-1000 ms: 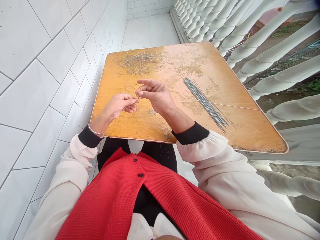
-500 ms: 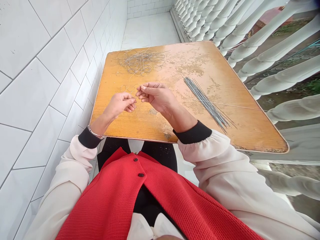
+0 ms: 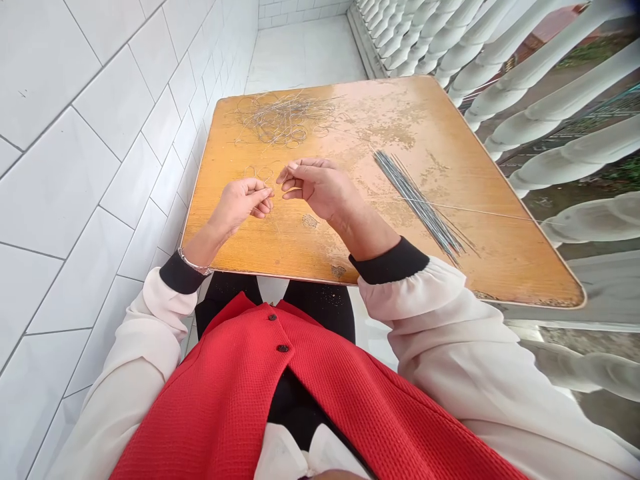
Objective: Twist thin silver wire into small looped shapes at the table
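Along the left side runs a white tiled wall (image 3: 85, 153), just beside a worn orange-yellow wooden table (image 3: 235, 247) that fills the middle of the view. Near the table's far edge lies a loose tangle of thin wire (image 3: 287, 119). Closer in, a few small wire loops (image 3: 257, 175) rest on the wood just beyond the left hand (image 3: 240, 205). That hand is raised over the table, a metal bracelet (image 3: 194, 261) at its wrist, with thumb and forefinger pinched together. Any wire between them would be too fine to make out, so whether it grips anything cannot be told. Just to its right, fingertips nearly meeting it, the right hand (image 3: 320, 188) has loosely curved fingers parted from the thumb, with nothing visible in them. Below both hands, past the table's near edge, is the person's red waistcoat (image 3: 240, 393). Further right, a bundle of straight grey rods (image 3: 423, 207) lies diagonally on the table, well apart from the hands, with worn wood between. One long thin wire (image 3: 475, 212) crosses the bundle toward the table's right edge, beyond which stands a white balustrade (image 3: 550, 100).
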Demonstrator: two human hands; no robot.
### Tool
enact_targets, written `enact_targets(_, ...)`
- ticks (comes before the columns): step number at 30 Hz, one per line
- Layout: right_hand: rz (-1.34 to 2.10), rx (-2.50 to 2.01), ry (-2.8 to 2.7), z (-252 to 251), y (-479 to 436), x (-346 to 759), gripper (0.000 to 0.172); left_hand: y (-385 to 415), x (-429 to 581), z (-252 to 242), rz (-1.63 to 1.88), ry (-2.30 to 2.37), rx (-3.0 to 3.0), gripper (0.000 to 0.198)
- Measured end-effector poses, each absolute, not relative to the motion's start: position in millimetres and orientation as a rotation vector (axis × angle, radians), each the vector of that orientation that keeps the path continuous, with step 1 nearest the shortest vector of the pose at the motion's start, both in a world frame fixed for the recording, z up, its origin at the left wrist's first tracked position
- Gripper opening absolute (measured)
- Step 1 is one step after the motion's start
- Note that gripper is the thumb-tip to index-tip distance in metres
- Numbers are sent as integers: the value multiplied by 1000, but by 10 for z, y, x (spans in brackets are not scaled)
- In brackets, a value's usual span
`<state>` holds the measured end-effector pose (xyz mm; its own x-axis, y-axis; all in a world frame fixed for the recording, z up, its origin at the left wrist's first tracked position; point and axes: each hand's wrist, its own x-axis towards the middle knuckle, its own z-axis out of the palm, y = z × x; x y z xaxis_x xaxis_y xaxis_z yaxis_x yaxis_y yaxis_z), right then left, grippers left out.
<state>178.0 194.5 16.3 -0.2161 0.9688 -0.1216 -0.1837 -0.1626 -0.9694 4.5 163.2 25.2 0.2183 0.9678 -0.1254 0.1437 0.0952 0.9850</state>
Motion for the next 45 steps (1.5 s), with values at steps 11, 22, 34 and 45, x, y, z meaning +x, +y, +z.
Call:
enact_targets(11, 1339, -1060, -1197, 65, 1902, 1731, 17, 1644, 37, 188, 862, 1133, 1320, 15)
enact_targets(22, 1379, -1036, -1239, 13, 1920, 1746, 17, 1683, -8, 166, 946, 1114, 1207, 19)
enact_targets(34, 755, -984, -1707, -169, 1606, 1834, 5, 1673, -25, 168, 984, 1003, 1055, 14)
enact_targets(45, 614, -968, -1848, -182, 1573, 1858, 20, 1592, 64, 258, 1011, 1082, 1092, 21)
